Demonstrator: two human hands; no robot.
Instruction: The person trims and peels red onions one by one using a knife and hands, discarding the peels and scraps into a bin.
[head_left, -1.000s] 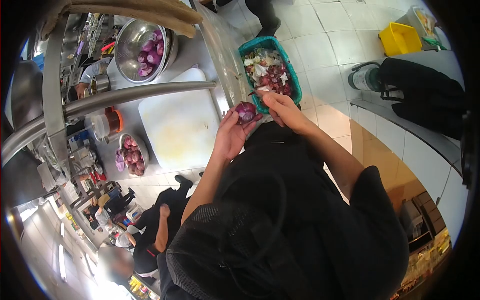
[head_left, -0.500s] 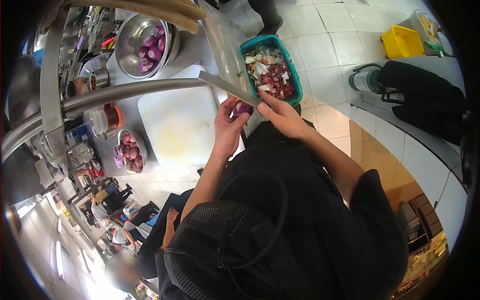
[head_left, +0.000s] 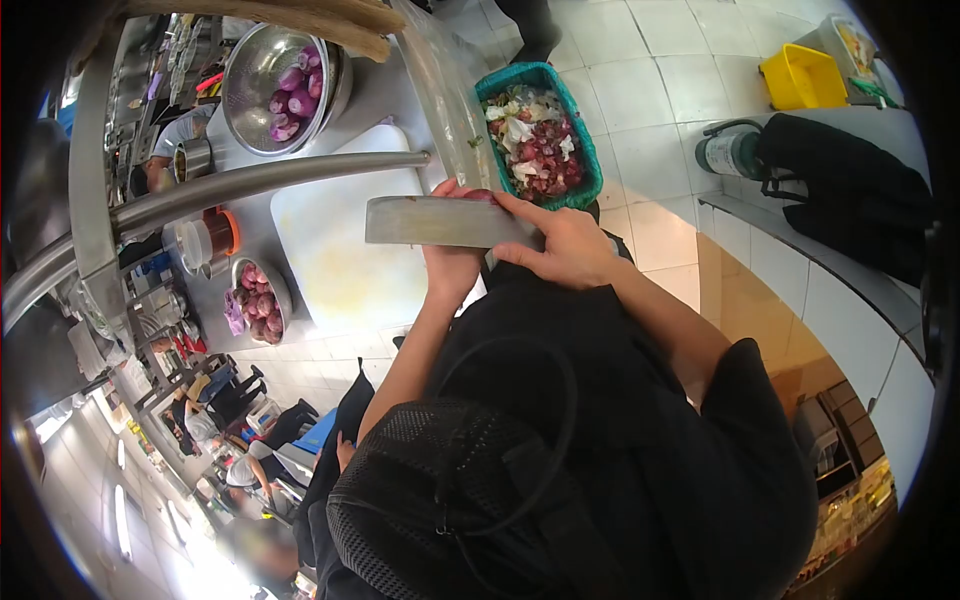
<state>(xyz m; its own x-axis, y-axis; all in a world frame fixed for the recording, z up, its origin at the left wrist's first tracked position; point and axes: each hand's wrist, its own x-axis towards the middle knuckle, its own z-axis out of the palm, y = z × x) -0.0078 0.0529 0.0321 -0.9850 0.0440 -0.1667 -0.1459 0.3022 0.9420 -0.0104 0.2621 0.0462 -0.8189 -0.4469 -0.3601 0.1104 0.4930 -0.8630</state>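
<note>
My right hand (head_left: 572, 245) is closed on a broad-bladed cleaver (head_left: 430, 222), its thumb and forefinger against the blade near the handle end. The flat of the blade faces up toward me and covers much of my left hand (head_left: 452, 270). In the fingers of that left hand sits a red onion (head_left: 482, 196), only its top edge visible behind the blade. Both hands are held in the air between the white cutting board (head_left: 350, 230) and a teal bin (head_left: 593, 170) filled with onion skins and scraps. Where the cutting edge meets the onion is hidden.
A metal colander (head_left: 245, 105) holds several peeled red onions; a bowl (head_left: 285, 300) holds unpeeled ones. A steel rail (head_left: 270, 178) crosses above the counter. A yellow tub (head_left: 805, 78) and a green cylinder (head_left: 735, 155) stand to the right. Other people are at the lower left.
The cleaver has turned from nearly edge-on to flat toward me, now hiding most of the onion and left fingers. My right thumb and forefinger have moved along the blade.
</note>
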